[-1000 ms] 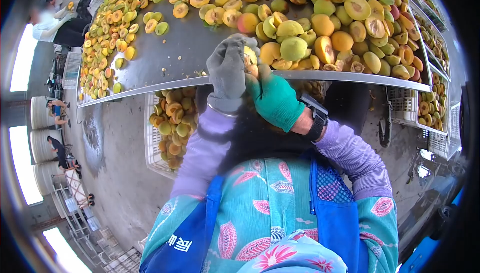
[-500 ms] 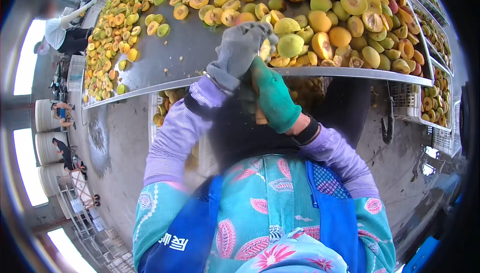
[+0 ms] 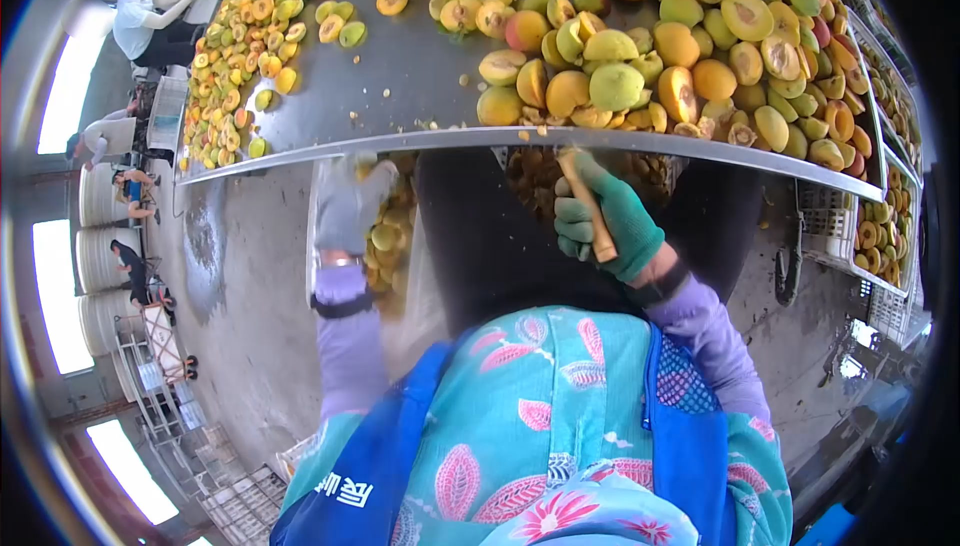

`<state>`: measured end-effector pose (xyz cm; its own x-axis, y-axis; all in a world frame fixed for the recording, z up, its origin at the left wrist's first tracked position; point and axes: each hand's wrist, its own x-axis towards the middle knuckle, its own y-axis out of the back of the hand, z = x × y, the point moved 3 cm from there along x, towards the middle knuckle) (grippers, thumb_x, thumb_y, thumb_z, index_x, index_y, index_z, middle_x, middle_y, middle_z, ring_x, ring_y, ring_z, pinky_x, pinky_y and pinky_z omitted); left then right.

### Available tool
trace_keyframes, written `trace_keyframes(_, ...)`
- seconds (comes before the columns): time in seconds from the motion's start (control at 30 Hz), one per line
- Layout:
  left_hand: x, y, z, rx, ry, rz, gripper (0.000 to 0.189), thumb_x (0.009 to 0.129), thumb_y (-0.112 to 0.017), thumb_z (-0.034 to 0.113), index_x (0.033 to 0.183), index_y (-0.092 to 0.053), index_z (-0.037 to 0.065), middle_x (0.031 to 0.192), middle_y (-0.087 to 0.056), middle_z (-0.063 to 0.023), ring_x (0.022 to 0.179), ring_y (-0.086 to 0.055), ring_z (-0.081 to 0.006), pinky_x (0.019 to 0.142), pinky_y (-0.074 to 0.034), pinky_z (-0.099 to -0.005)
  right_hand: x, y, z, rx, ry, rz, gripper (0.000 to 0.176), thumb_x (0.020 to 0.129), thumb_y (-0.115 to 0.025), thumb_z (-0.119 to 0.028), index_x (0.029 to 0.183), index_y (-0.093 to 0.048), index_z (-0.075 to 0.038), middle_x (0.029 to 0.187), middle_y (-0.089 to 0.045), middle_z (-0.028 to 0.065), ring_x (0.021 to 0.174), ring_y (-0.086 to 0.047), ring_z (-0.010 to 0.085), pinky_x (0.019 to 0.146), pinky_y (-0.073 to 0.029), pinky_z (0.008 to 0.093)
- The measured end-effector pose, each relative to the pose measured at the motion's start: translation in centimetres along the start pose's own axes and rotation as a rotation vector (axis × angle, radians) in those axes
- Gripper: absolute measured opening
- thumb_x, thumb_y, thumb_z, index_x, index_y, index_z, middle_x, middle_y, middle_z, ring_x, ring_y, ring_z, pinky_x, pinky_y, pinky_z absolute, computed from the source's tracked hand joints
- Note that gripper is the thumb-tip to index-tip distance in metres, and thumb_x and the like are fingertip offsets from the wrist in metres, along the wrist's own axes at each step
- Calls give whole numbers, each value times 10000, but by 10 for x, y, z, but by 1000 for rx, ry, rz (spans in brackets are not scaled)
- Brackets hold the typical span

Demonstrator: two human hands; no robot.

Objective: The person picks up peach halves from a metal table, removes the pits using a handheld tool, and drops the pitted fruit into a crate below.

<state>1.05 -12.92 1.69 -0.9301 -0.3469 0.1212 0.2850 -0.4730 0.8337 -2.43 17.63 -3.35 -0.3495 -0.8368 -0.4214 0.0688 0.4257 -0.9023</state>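
My right hand [image 3: 612, 218], in a green glove, is closed round a wooden handle [image 3: 588, 204] just below the metal table's front edge. My left hand [image 3: 352, 198], in a grey glove, is blurred by motion over a crate of fruit [image 3: 388, 246] beneath the table edge. Something pale green shows near its fingertips, but its fingers are too smeared to read. Halved and whole yellow-green fruit [image 3: 616, 87] is piled on the metal tabletop [image 3: 400, 96].
A low metal rim [image 3: 470, 138] runs along the table front. White crates of fruit [image 3: 880, 216] stand at the right. Another person [image 3: 145, 16] sits at the table's far left. Dark-clad legs are under the table, with more fruit [image 3: 535, 178] between them.
My hands have parted from over the table edge. The left went down and left to the crate; the right moved down and right with the handle, now plainly visible. The view shifted slightly.
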Motion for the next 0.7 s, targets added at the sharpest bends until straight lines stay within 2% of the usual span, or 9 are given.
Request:
trace_keyframes(0.1,34,-11,66,46,-266,-96,294,847,-621,316,1021,-655,81,894,-672,-112,808,-635,-226,716,-490,-319,-3,-18,10,-264,51,127,356,943,-483,-482,897,-510,-131,586,-448,-29,439,-424,100,404,-358,248)
trace_keyframes(0.17,64,-37,128,90,101,-159,306,801,-659,276,1041,-657,87,961,-661,-147,874,-624,-290,791,-493,-360,-10,-34,4,-424,170,137,348,948,-477,-469,906,-520,-127,596,-480,-17,430,-429,110,391,-362,252)
trace_keyframes(0.23,117,-107,97,285,-275,-301,386,796,-637,354,1059,-645,72,1012,-654,-178,952,-617,-363,824,-484,-390,-3,-27,-2,-493,325,192,343,951,-479,-459,897,-525,-124,599,-481,-21,436,-429,103,395,-359,241)
trace_keyframes(0.33,129,-98,106,257,-419,-424,456,789,-655,350,1120,-617,39,1013,-653,-198,926,-624,-347,820,-499,-382,4,-27,-20,-803,653,374,322,949,-499,-411,871,-522,-99,602,-492,29,479,-479,172,438,-390,329)
trace_keyframes(0.37,126,-90,103,-68,-240,-533,478,782,-678,284,1166,-585,13,1017,-648,-214,917,-630,-340,811,-514,-383,7,-31,-25,-938,767,448,314,948,-509,-389,861,-519,-87,603,-496,55,500,-504,208,458,-407,376)
trace_keyframes(0.47,81,-70,102,-964,125,-449,432,773,-659,145,1181,-580,24,1017,-649,-194,914,-632,-339,814,-523,-377,22,-45,-38,-1437,1081,548,326,958,-483,-358,908,-512,-37,655,-572,189,609,-586,375,530,-435,467)
trace_keyframes(0.5,74,-64,100,-954,139,-464,310,842,-591,30,1152,-595,27,1049,-656,-95,912,-640,-175,796,-523,-297,28,-47,-37,-1503,1059,552,325,955,-490,-356,904,-512,-36,660,-576,198,616,-587,389,533,-436,476)
trace_keyframes(0.63,32,-64,112,-179,-613,64,243,864,-581,6,1107,-572,12,1040,-658,-97,932,-636,-182,809,-521,-288,35,-52,-34,-1691,1035,553,318,944,-522,-347,889,-508,-34,662,-586,223,625,-586,430,529,-438,501)
trace_keyframes(0.7,28,-72,125,-556,-425,-59,255,851,-593,-6,1105,-571,12,1027,-662,-92,922,-638,-177,798,-520,-291,27,-50,-29,-1655,1104,508,316,937,-540,-343,880,-504,-34,633,-576,218,600,-582,429,509,-435,501)
